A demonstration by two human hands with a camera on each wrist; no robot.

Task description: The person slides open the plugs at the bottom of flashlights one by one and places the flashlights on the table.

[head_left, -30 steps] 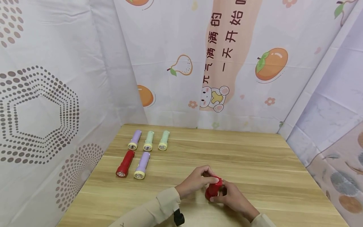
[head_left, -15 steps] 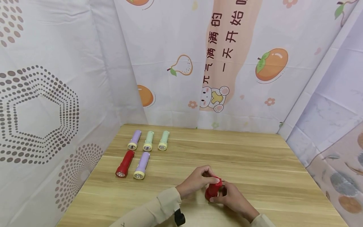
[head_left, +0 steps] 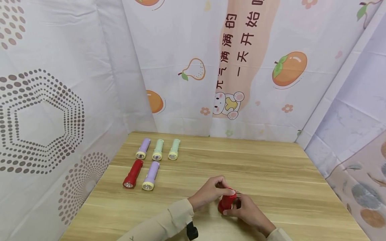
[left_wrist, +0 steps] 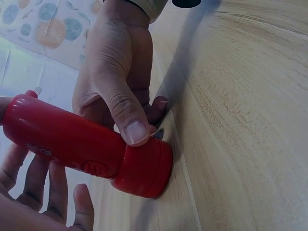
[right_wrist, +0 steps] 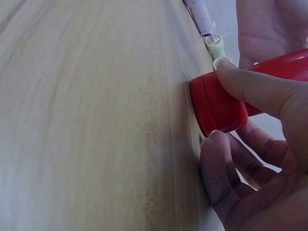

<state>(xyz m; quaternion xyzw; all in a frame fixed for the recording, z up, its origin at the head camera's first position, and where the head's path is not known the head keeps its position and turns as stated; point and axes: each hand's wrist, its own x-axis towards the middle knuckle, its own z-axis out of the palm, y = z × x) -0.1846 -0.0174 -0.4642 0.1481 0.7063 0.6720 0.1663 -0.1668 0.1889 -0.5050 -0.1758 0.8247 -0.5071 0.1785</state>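
Red flashlight (left_wrist: 86, 142), tan wood-grain table (head_left: 256, 164), brown-dotted white curtain (head_left: 60, 90)

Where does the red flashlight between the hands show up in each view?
Head: red flashlight, lower right of centre.
Left wrist: red flashlight, left side, slanting toward the lower middle.
Right wrist: red flashlight, right side, cut off by the edge.
Shared landmark: the right hand, gripping it in all three.

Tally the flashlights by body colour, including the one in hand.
Red flashlights: 2
Purple flashlights: 2
Mint-green flashlights: 2
Total: 6
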